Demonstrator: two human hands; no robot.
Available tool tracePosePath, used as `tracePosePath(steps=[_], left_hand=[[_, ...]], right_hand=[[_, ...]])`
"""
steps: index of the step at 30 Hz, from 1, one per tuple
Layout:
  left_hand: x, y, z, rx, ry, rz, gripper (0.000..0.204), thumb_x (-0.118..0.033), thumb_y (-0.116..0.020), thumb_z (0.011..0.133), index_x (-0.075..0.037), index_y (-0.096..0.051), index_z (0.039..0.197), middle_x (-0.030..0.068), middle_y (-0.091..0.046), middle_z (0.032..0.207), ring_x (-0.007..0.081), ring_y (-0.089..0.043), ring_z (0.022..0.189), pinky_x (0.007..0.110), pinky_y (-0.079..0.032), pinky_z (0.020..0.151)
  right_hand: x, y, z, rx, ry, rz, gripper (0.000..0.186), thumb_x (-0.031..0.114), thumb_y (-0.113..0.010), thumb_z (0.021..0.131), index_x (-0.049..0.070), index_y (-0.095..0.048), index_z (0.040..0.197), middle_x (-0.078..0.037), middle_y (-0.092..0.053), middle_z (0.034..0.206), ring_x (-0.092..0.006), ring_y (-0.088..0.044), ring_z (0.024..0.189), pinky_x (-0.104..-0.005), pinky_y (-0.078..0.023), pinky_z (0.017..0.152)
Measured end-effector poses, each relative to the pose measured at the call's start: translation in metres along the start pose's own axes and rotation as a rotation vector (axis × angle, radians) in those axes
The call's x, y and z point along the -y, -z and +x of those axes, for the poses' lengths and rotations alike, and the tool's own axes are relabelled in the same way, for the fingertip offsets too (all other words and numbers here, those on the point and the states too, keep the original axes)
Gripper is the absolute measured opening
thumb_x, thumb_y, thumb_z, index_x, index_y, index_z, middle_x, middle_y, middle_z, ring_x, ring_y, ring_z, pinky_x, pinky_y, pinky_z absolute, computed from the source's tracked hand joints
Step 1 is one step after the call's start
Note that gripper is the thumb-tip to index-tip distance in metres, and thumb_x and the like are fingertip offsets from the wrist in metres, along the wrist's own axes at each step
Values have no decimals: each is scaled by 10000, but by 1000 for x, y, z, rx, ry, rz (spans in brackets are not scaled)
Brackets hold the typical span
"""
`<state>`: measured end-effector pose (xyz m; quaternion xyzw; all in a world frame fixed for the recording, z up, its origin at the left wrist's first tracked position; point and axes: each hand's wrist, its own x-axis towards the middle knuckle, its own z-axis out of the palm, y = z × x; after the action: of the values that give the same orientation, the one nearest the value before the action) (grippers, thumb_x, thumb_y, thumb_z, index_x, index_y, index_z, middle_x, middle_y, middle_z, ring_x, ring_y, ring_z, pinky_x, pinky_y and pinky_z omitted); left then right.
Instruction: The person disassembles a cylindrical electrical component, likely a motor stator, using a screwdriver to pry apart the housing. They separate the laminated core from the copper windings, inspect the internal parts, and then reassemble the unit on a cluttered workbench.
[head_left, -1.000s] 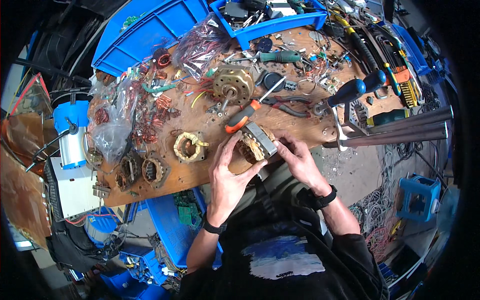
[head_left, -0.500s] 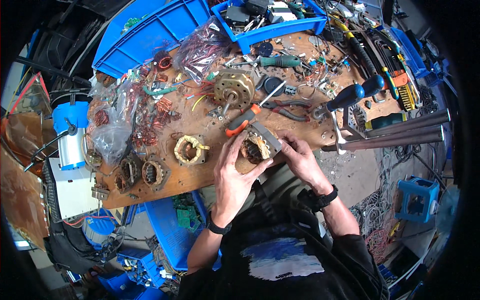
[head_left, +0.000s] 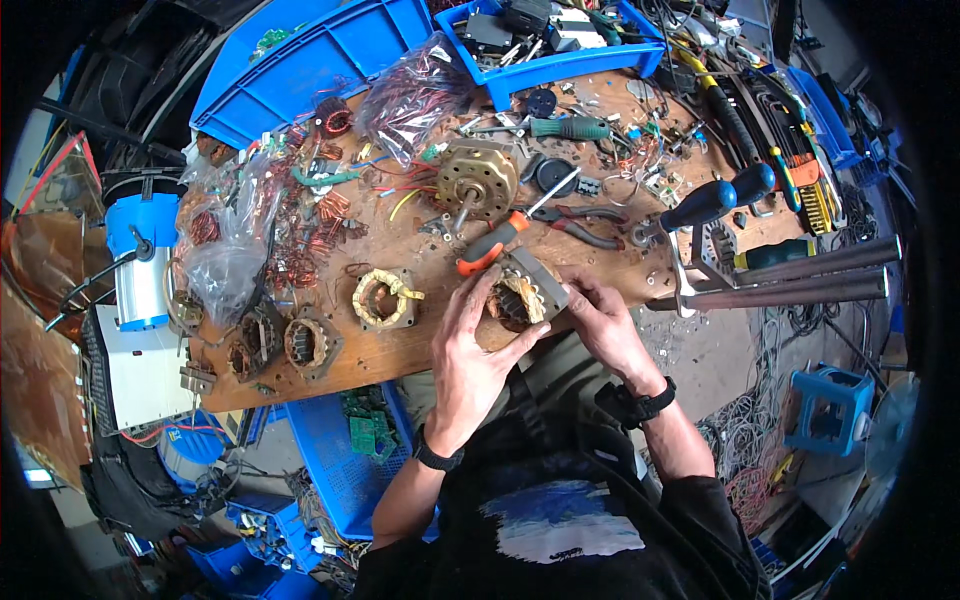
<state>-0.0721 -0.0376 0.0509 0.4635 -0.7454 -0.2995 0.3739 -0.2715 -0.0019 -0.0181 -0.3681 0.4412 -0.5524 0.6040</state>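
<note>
At the bench's near edge, a square motor stator [head_left: 516, 300] with tan-wrapped windings is held between my hands. My left hand [head_left: 470, 340] wraps its left and near sides, thumb along the lower rim. My right hand [head_left: 603, 322] has its fingers curled at the stator's right corner; some fingertips are hidden. Just beyond lies an orange-and-grey screwdriver [head_left: 492, 243], its shaft pointing away to the right. A round brass-coloured motor housing [head_left: 478, 180] with a shaft stands behind it. Left of my hands rests another stator with pale yellow windings [head_left: 383, 298].
More stators [head_left: 308, 343] sit at the bench's left front. Red-handled pliers [head_left: 582, 222] and a green screwdriver [head_left: 570, 128] lie farther back. A metal fixture with blue handles [head_left: 700, 208] stands at right. Copper coils and plastic bags [head_left: 225, 260] cover the left; blue bins [head_left: 320, 75] line the back.
The whole view has shifted slightly, with the bench things a little to the right. My hands keep nearly the same hold on the stator.
</note>
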Motion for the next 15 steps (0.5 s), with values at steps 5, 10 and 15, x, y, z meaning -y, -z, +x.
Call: tracePosePath(steps=[5,10,15], left_hand=[[4,0,-1,-5,-7,-16,796,-217,-960,750,-7,-594,1424,188,-663,1336,333,-686,1200,438,-571,1021],[2,0,0,6,9,-22,796,-215,-960,748,-9,-594,1424,185,-661,1345,333,-684,1208,437,-568,1026],[2,0,1,4,14,-33,785,-222,-956,753,-15,-598,1421,191,-651,1371,341,-676,1226,433,-565,1034]], right_hand=[[0,-1,-1,-5,-21,16,364,227,-581,1111,-54,-612,1338,-44,-661,1246,-119,-575,1164,-296,-434,1055],[1,-2,-1,2,-43,58,370,227,-580,1111,-54,-610,1349,-51,-663,1263,-119,-577,1164,-296,-436,1053],[-4,2,-1,3,-24,-9,367,231,-573,1110,-38,-570,1359,-59,-651,1233,-129,-591,1151,-314,-475,1017]])
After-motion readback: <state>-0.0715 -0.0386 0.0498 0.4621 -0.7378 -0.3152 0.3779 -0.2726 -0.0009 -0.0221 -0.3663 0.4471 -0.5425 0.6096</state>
